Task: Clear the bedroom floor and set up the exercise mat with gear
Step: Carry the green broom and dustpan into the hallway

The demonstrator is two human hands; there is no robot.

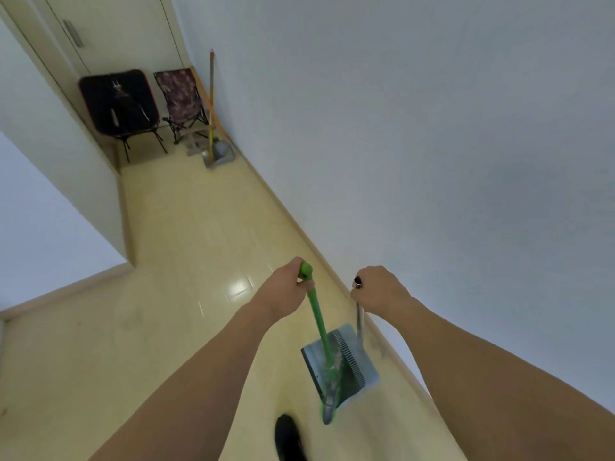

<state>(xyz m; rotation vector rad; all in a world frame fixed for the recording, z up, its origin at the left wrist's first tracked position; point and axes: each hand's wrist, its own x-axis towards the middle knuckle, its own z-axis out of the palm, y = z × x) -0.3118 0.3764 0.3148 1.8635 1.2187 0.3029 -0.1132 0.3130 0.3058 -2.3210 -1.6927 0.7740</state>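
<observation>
My left hand (285, 292) grips the top of a green broom handle (316, 314). The broom's head hangs down inside a grey dustpan (339, 361), blurred by motion. My right hand (379, 289) grips the top of the dustpan's thin metal handle (359, 322). Both tools hang above the pale yellow floor (186, 261), close to the white wall (432, 144) on my right. No mat or exercise gear is in view.
At the corridor's far end stand a black folding chair (118, 104) and a patterned folding chair (181, 98). Another broom with a dustpan (216, 151) leans against the right wall there. A wall corner (126, 234) juts in at left. A dark shoe (288, 437) shows at the bottom.
</observation>
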